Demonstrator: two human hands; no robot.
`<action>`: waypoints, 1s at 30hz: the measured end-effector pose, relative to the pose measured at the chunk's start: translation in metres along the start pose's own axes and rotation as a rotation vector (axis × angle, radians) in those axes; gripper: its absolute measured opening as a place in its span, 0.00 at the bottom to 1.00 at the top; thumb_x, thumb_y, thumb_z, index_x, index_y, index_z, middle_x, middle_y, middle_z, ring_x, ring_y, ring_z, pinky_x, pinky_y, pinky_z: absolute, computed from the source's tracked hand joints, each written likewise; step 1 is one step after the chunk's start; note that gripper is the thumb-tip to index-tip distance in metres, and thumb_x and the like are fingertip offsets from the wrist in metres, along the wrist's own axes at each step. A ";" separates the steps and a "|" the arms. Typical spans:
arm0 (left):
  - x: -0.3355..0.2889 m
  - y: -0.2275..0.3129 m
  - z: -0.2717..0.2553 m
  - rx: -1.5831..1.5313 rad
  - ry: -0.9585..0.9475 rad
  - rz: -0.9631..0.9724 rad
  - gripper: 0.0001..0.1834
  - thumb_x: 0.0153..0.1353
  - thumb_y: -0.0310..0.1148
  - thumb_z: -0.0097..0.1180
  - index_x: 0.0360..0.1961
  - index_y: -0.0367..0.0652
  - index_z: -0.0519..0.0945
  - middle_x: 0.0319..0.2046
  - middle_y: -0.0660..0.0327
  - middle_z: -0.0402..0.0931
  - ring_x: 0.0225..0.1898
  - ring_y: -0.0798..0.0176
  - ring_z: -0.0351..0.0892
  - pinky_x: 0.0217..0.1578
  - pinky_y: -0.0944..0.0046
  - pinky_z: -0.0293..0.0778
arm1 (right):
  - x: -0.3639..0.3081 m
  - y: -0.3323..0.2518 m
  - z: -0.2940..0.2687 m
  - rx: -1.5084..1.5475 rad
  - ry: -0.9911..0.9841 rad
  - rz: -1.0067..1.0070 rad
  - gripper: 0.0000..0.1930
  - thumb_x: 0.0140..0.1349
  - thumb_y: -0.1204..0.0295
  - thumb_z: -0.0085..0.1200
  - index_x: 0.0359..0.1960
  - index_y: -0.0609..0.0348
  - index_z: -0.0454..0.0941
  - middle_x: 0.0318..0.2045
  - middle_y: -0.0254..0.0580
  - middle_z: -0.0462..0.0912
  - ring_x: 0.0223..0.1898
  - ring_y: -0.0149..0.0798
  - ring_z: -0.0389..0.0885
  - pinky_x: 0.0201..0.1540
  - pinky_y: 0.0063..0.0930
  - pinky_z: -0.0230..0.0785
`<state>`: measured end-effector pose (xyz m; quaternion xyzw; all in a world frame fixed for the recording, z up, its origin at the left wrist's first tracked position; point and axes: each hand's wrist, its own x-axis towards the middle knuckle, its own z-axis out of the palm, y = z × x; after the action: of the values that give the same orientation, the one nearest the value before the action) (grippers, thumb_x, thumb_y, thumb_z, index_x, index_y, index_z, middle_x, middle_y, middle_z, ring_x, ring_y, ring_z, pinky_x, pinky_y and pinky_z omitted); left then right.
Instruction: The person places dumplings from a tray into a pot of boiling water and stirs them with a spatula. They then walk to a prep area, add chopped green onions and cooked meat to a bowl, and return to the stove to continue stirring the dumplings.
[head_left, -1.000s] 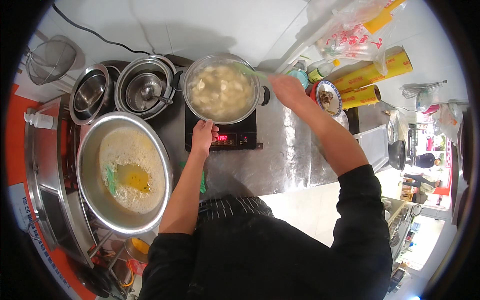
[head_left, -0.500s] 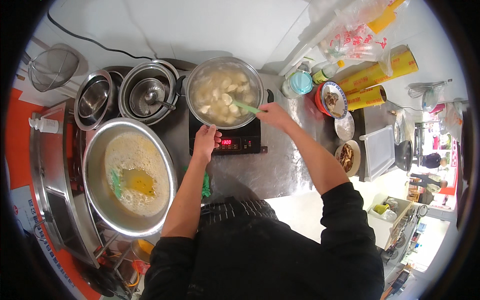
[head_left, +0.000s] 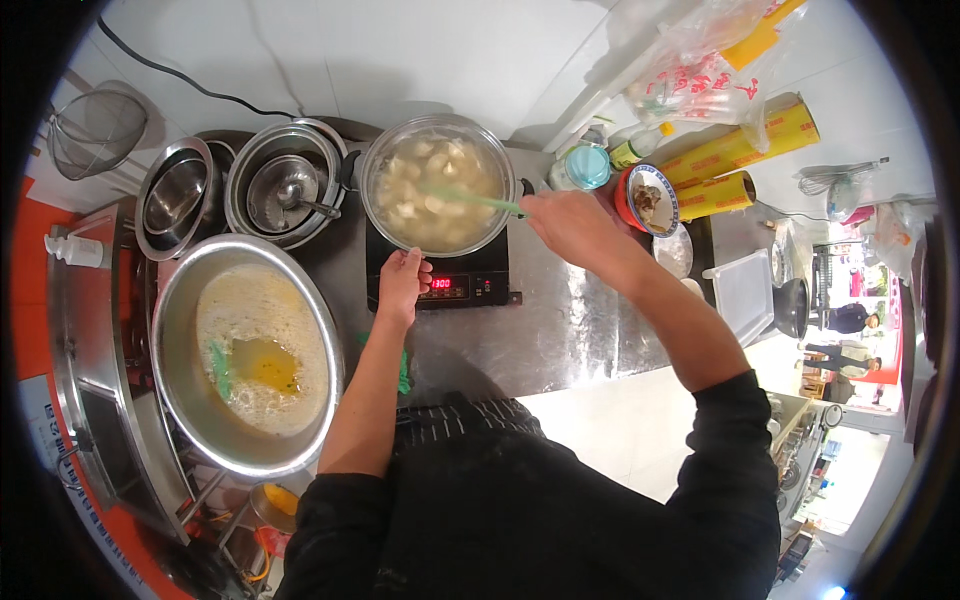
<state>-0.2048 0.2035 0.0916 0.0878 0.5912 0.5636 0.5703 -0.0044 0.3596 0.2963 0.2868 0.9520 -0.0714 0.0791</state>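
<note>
Green in colour, the spatula [head_left: 475, 198] is gripped by the right hand [head_left: 572, 228], its fingers wrapped round the handle's near end; the far end dips into the pot [head_left: 462, 249]. The left hand [head_left: 402, 284] has its fingers curled together, pinching the pot's near rim so far as shows. The pot stands on the cooker [head_left: 490, 290], upper centre of the frame, and holds pale pieces [head_left: 405, 209] in cloudy liquid. Step in hand, as judged: stirring. The next move would call for a gentle stroke with the rim held steady, lest pieces break or liquid splash. Further out, a basin [head_left: 180, 360] of frothy liquid sits at the left; a ladle [head_left: 293, 192] lies in stacked pans [head_left: 236, 205], upper left; a jar [head_left: 587, 167] stands on the desk [head_left: 540, 345], right of the pot.
</note>
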 end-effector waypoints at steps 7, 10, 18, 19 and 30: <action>-0.002 0.003 0.001 0.011 -0.001 0.012 0.10 0.72 0.39 0.50 0.34 0.46 0.73 0.27 0.66 0.76 0.24 0.72 0.73 0.24 0.70 0.70 | -0.005 -0.014 0.016 -0.140 -0.143 -0.155 0.07 0.59 0.76 0.51 0.38 0.56 0.79 0.31 0.46 0.81 0.33 0.51 0.83 0.34 0.46 0.76; -0.002 0.004 0.001 0.031 0.018 0.018 0.11 0.71 0.39 0.49 0.34 0.44 0.74 0.27 0.65 0.76 0.24 0.72 0.73 0.24 0.69 0.71 | -0.001 -0.014 0.040 -0.134 -0.094 -0.102 0.10 0.58 0.77 0.51 0.40 0.55 0.80 0.32 0.46 0.80 0.32 0.51 0.83 0.33 0.44 0.76; -0.002 0.003 0.002 0.060 0.024 0.022 0.12 0.71 0.39 0.49 0.35 0.42 0.74 0.28 0.63 0.77 0.24 0.71 0.74 0.24 0.69 0.72 | 0.018 0.007 0.066 -0.127 0.069 0.016 0.10 0.60 0.77 0.49 0.41 0.55 0.80 0.31 0.46 0.79 0.32 0.51 0.84 0.32 0.45 0.76; -0.002 0.004 0.002 0.065 0.031 0.016 0.12 0.71 0.39 0.49 0.36 0.42 0.74 0.28 0.63 0.77 0.24 0.71 0.74 0.24 0.69 0.72 | 0.021 0.010 0.066 -0.118 0.083 0.031 0.10 0.60 0.77 0.49 0.41 0.55 0.80 0.31 0.46 0.79 0.32 0.51 0.84 0.32 0.46 0.76; 0.000 0.004 0.001 0.090 0.035 0.004 0.13 0.72 0.40 0.48 0.37 0.41 0.75 0.29 0.64 0.77 0.25 0.71 0.74 0.25 0.69 0.72 | 0.033 0.069 0.042 -0.109 0.160 0.121 0.07 0.61 0.73 0.48 0.37 0.59 0.78 0.30 0.54 0.82 0.35 0.57 0.83 0.36 0.50 0.75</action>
<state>-0.2066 0.2054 0.0951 0.1045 0.6256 0.5389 0.5544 0.0118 0.4264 0.2424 0.3438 0.9387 0.0085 0.0224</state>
